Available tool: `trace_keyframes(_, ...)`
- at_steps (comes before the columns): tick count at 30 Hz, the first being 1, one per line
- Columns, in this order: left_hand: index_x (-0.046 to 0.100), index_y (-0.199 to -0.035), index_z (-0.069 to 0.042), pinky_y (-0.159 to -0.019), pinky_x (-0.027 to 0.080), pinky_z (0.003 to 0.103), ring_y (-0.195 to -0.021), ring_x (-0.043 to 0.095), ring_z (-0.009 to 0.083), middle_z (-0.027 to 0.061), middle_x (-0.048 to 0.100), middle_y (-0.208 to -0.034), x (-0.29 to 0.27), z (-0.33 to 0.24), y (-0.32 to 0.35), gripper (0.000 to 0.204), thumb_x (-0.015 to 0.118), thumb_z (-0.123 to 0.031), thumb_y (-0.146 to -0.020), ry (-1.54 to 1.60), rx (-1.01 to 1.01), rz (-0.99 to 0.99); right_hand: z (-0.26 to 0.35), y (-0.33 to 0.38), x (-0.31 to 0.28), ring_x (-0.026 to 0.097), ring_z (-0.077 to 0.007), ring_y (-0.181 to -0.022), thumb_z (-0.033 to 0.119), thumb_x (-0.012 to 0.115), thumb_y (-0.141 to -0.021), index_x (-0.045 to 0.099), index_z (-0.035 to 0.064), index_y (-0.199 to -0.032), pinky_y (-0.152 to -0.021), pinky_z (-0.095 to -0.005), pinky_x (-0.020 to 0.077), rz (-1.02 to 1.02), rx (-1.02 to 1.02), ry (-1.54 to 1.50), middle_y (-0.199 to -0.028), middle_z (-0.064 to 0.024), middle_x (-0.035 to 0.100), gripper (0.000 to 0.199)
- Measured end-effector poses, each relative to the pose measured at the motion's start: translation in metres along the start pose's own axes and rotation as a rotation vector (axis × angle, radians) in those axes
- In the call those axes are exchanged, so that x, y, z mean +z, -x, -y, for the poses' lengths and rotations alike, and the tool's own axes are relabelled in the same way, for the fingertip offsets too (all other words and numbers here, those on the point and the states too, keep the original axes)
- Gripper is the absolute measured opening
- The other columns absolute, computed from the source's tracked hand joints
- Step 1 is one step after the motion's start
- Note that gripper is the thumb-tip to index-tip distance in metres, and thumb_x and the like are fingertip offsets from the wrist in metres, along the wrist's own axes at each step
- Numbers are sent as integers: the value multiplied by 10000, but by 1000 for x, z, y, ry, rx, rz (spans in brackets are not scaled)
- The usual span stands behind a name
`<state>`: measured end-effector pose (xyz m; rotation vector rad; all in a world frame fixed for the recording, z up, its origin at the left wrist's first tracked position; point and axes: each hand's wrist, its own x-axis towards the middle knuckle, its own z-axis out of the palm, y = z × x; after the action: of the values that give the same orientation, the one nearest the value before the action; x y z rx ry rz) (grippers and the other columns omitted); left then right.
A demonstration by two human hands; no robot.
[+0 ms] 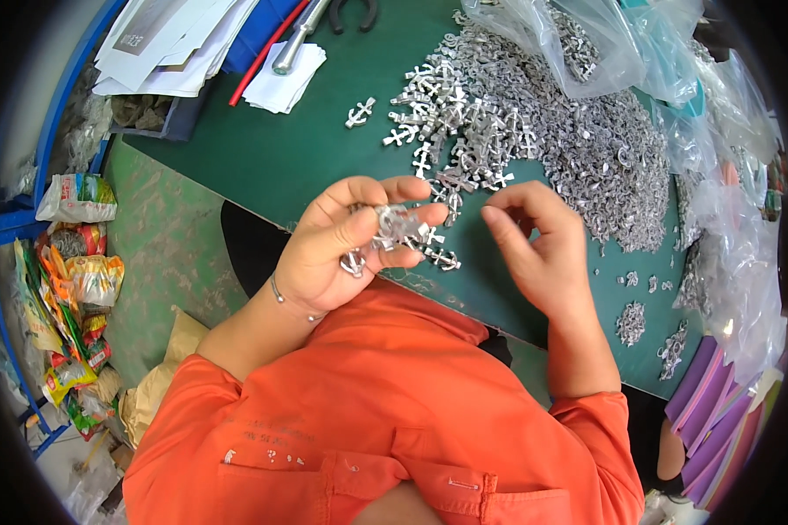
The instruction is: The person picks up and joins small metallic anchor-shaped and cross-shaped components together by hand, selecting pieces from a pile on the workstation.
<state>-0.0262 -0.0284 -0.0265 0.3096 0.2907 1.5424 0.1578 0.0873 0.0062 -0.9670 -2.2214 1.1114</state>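
My left hand (320, 241) is palm up with its fingers curled round several shiny silver anchor-shaped charms (397, 226), some jutting out between the fingers. Close to its right, my right hand (547, 249) hovers over the table edge, thumb and forefinger pinched together. Anything tiny between those fingertips is hidden. Beyond both hands lies a loose heap of silver anchor charms (486, 127), trailing toward me. One anchor charm (359, 113) lies apart on the left. A few more anchors (443, 259) rest on the table just beside the left fingers.
A big mound of small grey metal pieces (617, 166) spreads at the right on the green table (263, 157), with small clusters (631, 324) nearer me. Clear plastic bags (586, 44) drape the mound. Papers (162, 44), a metal-shafted tool (296, 44) and plier handles (353, 17) lie far left.
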Motion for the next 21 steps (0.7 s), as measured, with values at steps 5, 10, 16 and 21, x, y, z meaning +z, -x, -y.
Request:
trace_keyframes(5, 513, -1000, -54, -608, 532, 291, -834, 577, 216, 100, 539, -930, 3, -5, 1, 134, 528, -87, -870, 200, -6, -171, 2, 1, 21, 520, -283, -692, 112, 694, -654, 557, 43, -738, -613, -371, 438, 8, -148, 394, -723, -92, 519, 175)
trace_keyframes(10, 523, -965, -35, -447, 365, 188, -609, 508, 108, 52, 541, -747, 11, -2, 1, 125, 560, -85, -857, -160, -19, -369, -4, 2, 14, 579, -219, -630, 16, 651, -672, 580, 31, -775, -552, -300, 472, 0, 18, 150, -696, -80, 570, 127)
trace_keyframes(16, 557, -964, 5, -426, 364, 163, -559, 501, 54, 44, 574, -752, 29, 4, -5, 162, 606, -26, -812, -837, -141, -399, 2, 3, 9, 577, -127, -635, -56, 645, -687, 592, 18, -810, -523, -237, 469, 50, -207, -90, -753, -50, 601, 154)
trace_keyframes(21, 609, -853, -4, -545, 435, 173, -637, 544, 51, 35, 597, -801, 19, 10, -2, 98, 646, 14, -764, -1069, 55, -255, 1, 2, 15, 581, -140, -666, -82, 641, -666, 581, 7, -866, -552, -241, 478, 44, -353, -123, -778, -66, 597, 226)
